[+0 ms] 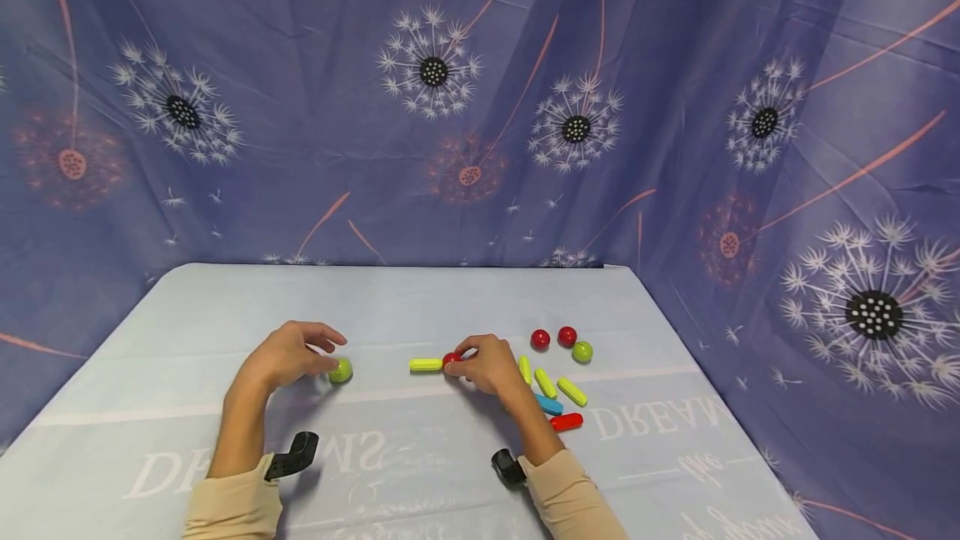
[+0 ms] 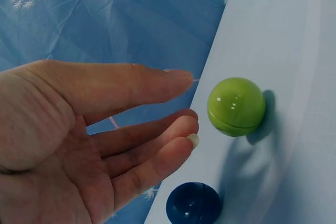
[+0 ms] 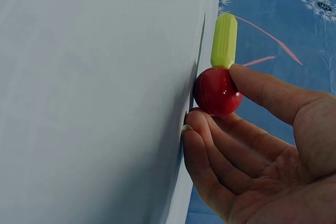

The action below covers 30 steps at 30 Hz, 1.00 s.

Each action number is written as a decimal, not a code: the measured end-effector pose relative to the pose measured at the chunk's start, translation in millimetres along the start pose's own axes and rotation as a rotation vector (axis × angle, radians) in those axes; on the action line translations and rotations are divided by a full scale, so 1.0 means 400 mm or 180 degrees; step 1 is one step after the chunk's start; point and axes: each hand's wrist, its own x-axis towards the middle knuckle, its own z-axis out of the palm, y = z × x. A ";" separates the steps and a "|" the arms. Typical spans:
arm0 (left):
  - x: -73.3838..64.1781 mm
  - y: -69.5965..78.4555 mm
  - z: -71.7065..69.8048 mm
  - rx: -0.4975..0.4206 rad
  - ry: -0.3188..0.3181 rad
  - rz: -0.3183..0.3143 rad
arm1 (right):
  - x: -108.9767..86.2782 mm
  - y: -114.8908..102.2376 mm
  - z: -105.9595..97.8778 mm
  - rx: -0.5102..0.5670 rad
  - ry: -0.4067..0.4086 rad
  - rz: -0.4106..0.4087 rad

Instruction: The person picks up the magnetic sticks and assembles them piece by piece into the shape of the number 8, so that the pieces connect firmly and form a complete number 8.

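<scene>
Here, dandelion-print fabric (image 1: 315, 123) backs a lettered tablecloth (image 1: 427, 482); toward nine o'clock the left hand (image 1: 287, 354), fingers parted, is beside a lime-green ball (image 1: 342, 371); centrally, the right hand (image 1: 486, 365) pinches a red ball (image 3: 215, 93) at the three-o'clock end of a yellow-green stick (image 1: 425, 365).

Ahead of you, a creased violet-blue fabric backdrop (image 1: 315, 107) rises behind the table and wraps along your right side. It is printed with white dandelion heads (image 1: 432, 71) that have dark, dotted centres, fainter coral dandelions (image 1: 469, 176), slanting coral stems (image 1: 873, 165) and small loose seeds (image 1: 173, 198). Before you spreads a table under a pale blue-grey cloth (image 1: 225, 307), crossed by a whitish stripe (image 1: 150, 408). To your right, white lettering (image 1: 660, 422) reads "DREAM", upside down. Soft light falls over the tabletop.
</scene>
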 end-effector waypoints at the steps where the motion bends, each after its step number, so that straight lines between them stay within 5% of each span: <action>1: 0.001 -0.001 0.001 0.0035 -0.0013 -0.0014 | 0.000 0.000 0.000 0.0002 0.0000 0.0001; 8: 0.006 -0.007 0.006 0.0224 -0.0101 -0.0056 | 0.000 0.002 -0.001 -0.0004 -0.0014 0.0014; 30: 0.018 -0.020 0.033 0.0052 -0.0234 -0.0127 | 0.001 0.000 -0.001 0.0011 -0.0008 0.0011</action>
